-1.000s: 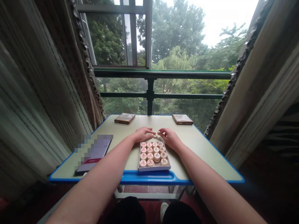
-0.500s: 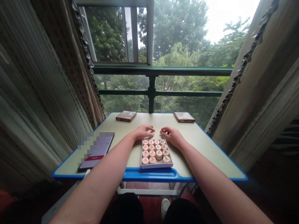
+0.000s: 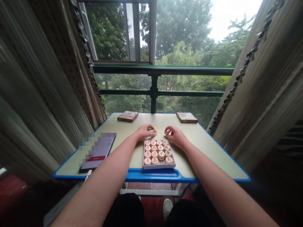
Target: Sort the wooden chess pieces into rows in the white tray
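My left hand [image 3: 144,131] is closed on a round Chinese chess piece [image 3: 154,131], pinched between thumb and fingers; the piece has a dark character on its face. Opposite it, my right hand [image 3: 175,135] pinches another Chinese chess piece [image 3: 166,132], seen mostly from its pale side. A small gap separates the two hands. Just in front of them lies a shallow white box [image 3: 159,167] with rows of wooden pieces, red characters on the left and dark ones on the right. One piece [image 3: 161,154] sits raised on another, and a gap shows in the nearest row.
Two flat brown boxes stand at the back of the table, one on the left [image 3: 128,116] and one on the right [image 3: 187,117]. A tablet [image 3: 100,151] with a white cable lies beside my left forearm. The table [image 3: 213,157] has a blue edge.
The piece in my left hand now shows its marked face more plainly. My right hand has shifted slightly right, widening the gap between the pieces. The box contents look the same.
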{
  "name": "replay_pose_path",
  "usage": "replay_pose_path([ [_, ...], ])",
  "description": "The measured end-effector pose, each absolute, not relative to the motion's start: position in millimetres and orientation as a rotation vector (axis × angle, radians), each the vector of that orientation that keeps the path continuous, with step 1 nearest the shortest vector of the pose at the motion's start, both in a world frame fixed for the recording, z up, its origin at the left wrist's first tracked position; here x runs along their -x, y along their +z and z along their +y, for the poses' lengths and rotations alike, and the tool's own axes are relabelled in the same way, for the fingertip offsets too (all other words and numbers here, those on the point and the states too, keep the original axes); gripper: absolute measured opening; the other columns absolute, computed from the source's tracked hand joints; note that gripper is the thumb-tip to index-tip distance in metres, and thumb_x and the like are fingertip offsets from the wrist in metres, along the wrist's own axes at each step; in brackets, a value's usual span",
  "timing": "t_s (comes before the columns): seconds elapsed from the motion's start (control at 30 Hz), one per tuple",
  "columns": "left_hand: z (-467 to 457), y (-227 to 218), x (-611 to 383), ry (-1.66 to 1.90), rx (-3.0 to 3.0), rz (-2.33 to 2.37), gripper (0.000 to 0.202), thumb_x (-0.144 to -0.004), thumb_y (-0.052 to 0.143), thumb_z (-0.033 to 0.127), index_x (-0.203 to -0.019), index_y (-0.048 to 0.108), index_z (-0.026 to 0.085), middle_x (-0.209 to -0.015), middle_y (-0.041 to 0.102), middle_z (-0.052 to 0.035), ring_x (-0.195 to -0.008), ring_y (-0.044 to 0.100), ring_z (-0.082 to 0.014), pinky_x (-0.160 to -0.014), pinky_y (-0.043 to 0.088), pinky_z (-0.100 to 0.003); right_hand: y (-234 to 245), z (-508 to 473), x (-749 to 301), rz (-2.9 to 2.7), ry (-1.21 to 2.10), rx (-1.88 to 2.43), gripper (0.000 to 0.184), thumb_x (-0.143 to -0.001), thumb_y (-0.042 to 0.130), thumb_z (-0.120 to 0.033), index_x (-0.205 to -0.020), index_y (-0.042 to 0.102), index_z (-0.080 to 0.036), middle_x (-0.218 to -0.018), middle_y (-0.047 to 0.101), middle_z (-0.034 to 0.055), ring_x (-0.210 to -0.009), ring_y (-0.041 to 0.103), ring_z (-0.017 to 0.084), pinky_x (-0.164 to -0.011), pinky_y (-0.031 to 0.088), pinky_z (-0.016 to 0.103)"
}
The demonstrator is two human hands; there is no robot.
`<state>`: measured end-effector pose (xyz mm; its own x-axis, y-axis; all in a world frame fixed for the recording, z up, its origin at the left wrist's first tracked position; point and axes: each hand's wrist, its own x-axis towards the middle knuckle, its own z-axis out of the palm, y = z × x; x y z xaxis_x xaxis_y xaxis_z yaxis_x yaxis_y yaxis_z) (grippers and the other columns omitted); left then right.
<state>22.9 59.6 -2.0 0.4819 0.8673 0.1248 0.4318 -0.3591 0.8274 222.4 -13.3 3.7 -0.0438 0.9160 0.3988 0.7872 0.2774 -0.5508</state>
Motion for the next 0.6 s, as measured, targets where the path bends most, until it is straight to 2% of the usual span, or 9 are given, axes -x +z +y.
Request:
replay_pose_path([
  [0.2, 57.1, 0.5, -22.3, 0.755, -1.979, 1.1, 0.034, -0.057, 0.072, 0.031, -0.086, 0.062, 0.017, -0.1, 0.067, -0.0086, -0.108, 0.056, -0.0248, -0.095, 0.04, -0.035, 5.2, -15.2, -222.1, -1.896, 0.253, 1.509, 0.017, -0.069, 0.059, -0.011, -0.081, 0.069, -0.019, -0.083, 0.059, 0.0038, -0.066, 0.054, 0.011, -0.069, 0.046, 0.025],
  [0.33, 57.1, 0.2, -21.7, 0.767, -1.973, 1.094, 0.035, -0.056, 0.073, 0.031, -0.086, 0.062, 0.017, -0.1, 0.067, -0.0089, -0.107, 0.057, -0.0251, -0.094, 0.041, -0.035, 5.5, -16.6, -223.2, -1.939, 0.307, 1.484, 0.02, -0.071, 0.058, -0.013, -0.083, 0.072, -0.019, -0.089, 0.061, 0.0054, -0.067, 0.056, 0.012, -0.07, 0.047, 0.025],
  [0.5, 56.2, -0.1, -20.9, 0.774, -1.962, 1.092, 0.034, -0.056, 0.073, 0.03, -0.085, 0.062, 0.017, -0.1, 0.067, -0.0081, -0.105, 0.057, -0.0246, -0.093, 0.042, -0.036, 5.0, -16.3, -226.7, -1.927, 0.167, 1.523, 0.033, -0.07, 0.058, -0.014, -0.101, 0.069, -0.02, -0.099, 0.064, 0.0073, -0.083, 0.058, 0.017, -0.079, 0.046, 0.03],
  [0.6, 54.7, 2.0, -21.8, 0.784, -1.951, 1.097, 0.034, -0.055, 0.074, 0.03, -0.084, 0.061, 0.017, -0.097, 0.067, -0.0072, -0.101, 0.059, -0.0239, -0.091, 0.043, -0.035, 5.8, -16.5, -228.0, -1.99, 0.108, 1.575, 0.026, -0.072, 0.057, -0.016, -0.094, 0.07, -0.02, -0.092, 0.068, 0.0064, -0.086, 0.056, 0.02, -0.083, 0.043, 0.033],
])
